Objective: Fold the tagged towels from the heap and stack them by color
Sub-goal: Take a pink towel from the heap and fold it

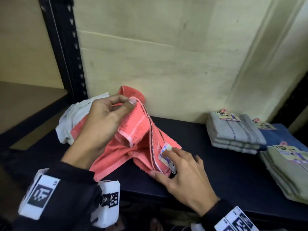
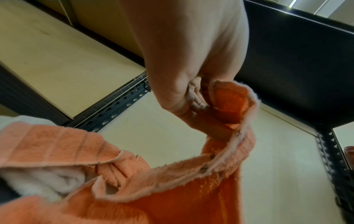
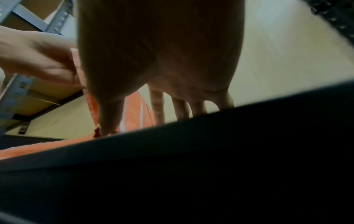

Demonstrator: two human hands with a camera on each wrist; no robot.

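A coral towel (image 1: 138, 125) hangs bunched above the dark shelf (image 1: 208, 165), its lower part lying on it. My left hand (image 1: 128, 101) holds it up, pinching a hemmed corner between thumb and fingers. In the left wrist view that hand (image 2: 201, 97) grips the towel (image 2: 191, 197) at its frayed edge. My right hand (image 1: 163, 161) rests low on the towel with straight, spread fingers. Its index fingertip touches the paper tag (image 1: 165, 150) and its thumb lies along the towel's edge. In the right wrist view the right hand (image 3: 134, 124) reaches down over the towel (image 3: 134, 109).
The heap at the back left holds a white towel (image 1: 73, 117) and another coral one (image 1: 78, 129). Folded tagged stacks stand at the right: grey (image 1: 233, 134), blue (image 1: 280, 137), green (image 1: 286, 170). A black rack upright (image 1: 66, 47) rises at the left, and a wall stands close behind.
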